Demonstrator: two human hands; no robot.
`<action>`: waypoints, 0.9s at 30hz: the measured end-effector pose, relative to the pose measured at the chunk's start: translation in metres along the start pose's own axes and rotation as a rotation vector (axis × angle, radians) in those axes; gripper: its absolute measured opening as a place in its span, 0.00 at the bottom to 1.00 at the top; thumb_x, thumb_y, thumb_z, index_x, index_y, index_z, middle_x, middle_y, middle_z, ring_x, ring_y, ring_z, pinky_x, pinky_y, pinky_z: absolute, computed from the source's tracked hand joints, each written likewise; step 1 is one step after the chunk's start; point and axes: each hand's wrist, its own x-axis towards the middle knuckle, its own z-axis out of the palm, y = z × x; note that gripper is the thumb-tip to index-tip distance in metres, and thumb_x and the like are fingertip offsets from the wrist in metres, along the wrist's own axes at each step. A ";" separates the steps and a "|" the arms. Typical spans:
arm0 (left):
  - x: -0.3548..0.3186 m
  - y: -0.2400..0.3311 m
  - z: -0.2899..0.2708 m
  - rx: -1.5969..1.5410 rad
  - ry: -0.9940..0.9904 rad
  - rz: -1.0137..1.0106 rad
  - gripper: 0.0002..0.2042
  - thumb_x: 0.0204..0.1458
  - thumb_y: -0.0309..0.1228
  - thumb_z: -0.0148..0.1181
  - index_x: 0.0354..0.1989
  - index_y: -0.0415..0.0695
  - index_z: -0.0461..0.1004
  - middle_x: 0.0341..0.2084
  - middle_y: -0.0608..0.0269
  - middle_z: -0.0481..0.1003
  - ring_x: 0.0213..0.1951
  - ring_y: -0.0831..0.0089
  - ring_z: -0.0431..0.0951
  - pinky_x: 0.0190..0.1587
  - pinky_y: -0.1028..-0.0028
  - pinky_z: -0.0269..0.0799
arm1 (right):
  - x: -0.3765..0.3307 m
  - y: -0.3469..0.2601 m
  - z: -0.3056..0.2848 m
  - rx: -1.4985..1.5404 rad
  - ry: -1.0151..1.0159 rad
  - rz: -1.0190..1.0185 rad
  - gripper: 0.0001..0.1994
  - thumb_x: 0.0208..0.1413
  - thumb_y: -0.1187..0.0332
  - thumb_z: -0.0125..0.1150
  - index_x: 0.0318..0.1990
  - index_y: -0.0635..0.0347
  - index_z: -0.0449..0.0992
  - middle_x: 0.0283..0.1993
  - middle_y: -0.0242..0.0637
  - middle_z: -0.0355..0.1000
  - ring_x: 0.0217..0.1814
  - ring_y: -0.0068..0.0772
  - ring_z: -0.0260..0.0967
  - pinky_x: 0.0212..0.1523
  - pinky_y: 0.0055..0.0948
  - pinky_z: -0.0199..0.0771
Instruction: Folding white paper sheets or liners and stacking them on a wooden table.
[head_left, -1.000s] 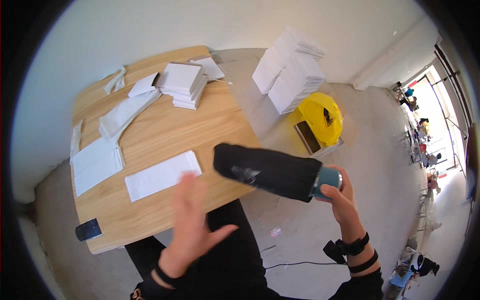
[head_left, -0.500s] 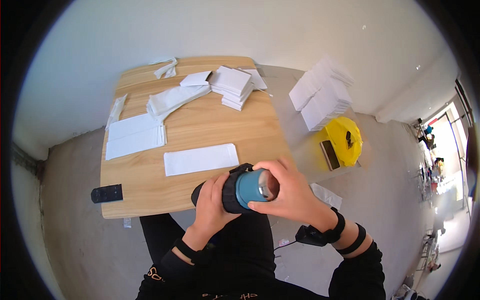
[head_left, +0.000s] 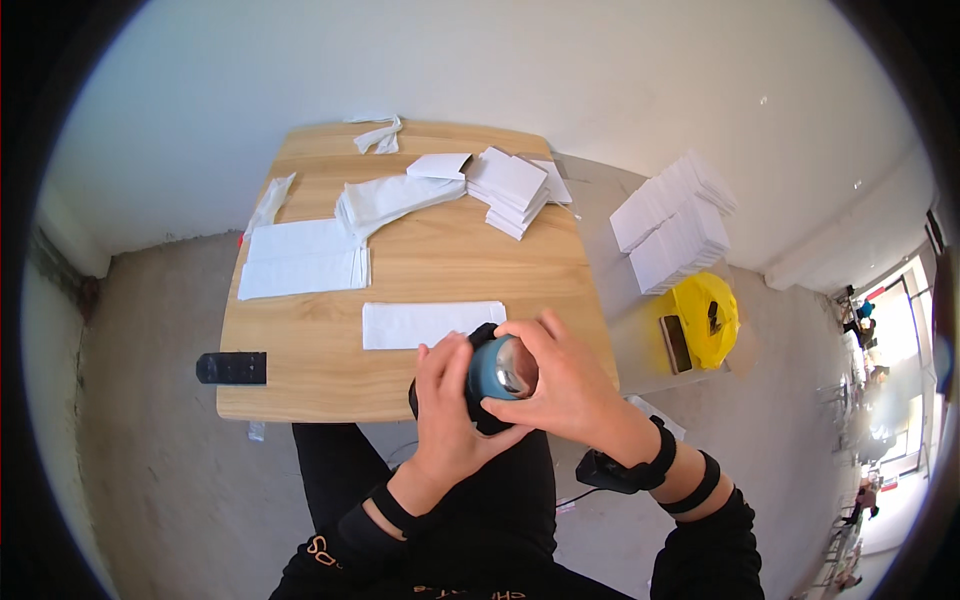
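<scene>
A teal-blue flask [head_left: 486, 376] with a shiny metal end is held above the table's near edge, its metal end tilted toward me. My left hand [head_left: 455, 415] is wrapped around its black sleeve, most of which the fingers hide. From the right, my right hand [head_left: 568, 385] grips the teal part around the metal end, thumb below and fingers above. Just beyond the flask, a flat white paper piece [head_left: 430, 325] lies on the wooden table [head_left: 480, 270].
White sheets [head_left: 305, 262], crumpled white bags [head_left: 400, 203] and a stack of white boxes [head_left: 510, 185] lie on the table. A black strap-like piece [head_left: 232, 368] overhangs its left edge. At right are larger white stacks [head_left: 675, 220], a phone [head_left: 676, 344] and a yellow bag [head_left: 712, 325].
The flask has turned so its metal end points more toward me. My left hand has moved up along it, nearer my right hand. The whole view has shifted.
</scene>
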 end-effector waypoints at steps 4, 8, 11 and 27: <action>0.013 -0.005 0.005 0.084 -0.116 -0.027 0.39 0.32 0.33 0.74 0.57 0.42 0.62 0.51 0.54 0.67 0.53 0.57 0.68 0.64 0.44 0.46 | 0.006 -0.009 0.006 -0.137 0.011 -0.051 0.29 0.39 0.59 0.72 0.48 0.60 0.67 0.39 0.43 0.62 0.34 0.45 0.69 0.35 0.38 0.71; 0.011 -0.011 -0.002 0.104 -0.153 -0.118 0.38 0.31 0.32 0.74 0.55 0.43 0.62 0.50 0.56 0.68 0.54 0.56 0.67 0.64 0.45 0.45 | 0.008 -0.014 0.012 -0.284 0.000 -0.037 0.32 0.39 0.55 0.73 0.52 0.60 0.68 0.36 0.38 0.63 0.32 0.38 0.68 0.33 0.34 0.71; 0.003 -0.023 -0.004 0.065 -0.158 -0.213 0.38 0.29 0.33 0.75 0.54 0.43 0.63 0.50 0.55 0.67 0.54 0.55 0.68 0.64 0.43 0.45 | 0.014 -0.014 0.016 -0.460 0.120 -0.173 0.33 0.41 0.49 0.70 0.51 0.61 0.68 0.37 0.41 0.65 0.33 0.42 0.69 0.33 0.36 0.71; 0.011 -0.042 -0.018 -0.267 -0.268 -0.164 0.39 0.26 0.30 0.77 0.52 0.43 0.63 0.45 0.52 0.68 0.47 0.52 0.72 0.48 0.63 0.69 | 0.032 -0.016 -0.011 -0.382 -0.212 -0.508 0.33 0.41 0.55 0.69 0.56 0.59 0.67 0.43 0.42 0.66 0.39 0.46 0.70 0.34 0.39 0.71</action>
